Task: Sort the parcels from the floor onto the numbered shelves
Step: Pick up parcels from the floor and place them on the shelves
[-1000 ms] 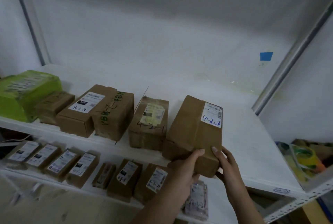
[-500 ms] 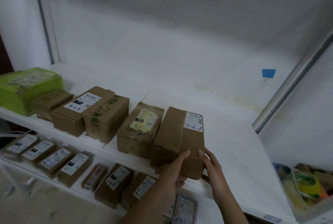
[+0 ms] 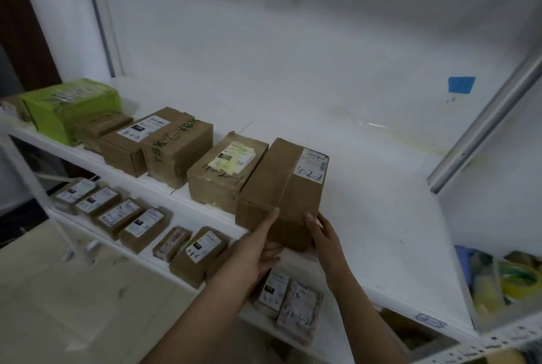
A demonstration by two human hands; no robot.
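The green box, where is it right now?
In the head view, the green box sits at the far left of the upper shelf, beside a small brown parcel.

Brown parcel [image 3: 281,187] on shelf [image 3: 381,217] — left hand [image 3: 258,249], right hand [image 3: 325,234] touching it.

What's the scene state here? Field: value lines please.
hands: left hand and right hand both touch the near end of the brown box
box position: on the upper shelf, rightmost in its row, beside the yellow-label box
box label: handwritten, starts 4-2, last digit unclear
row's far left: green box
lower shelf: small labelled parcels
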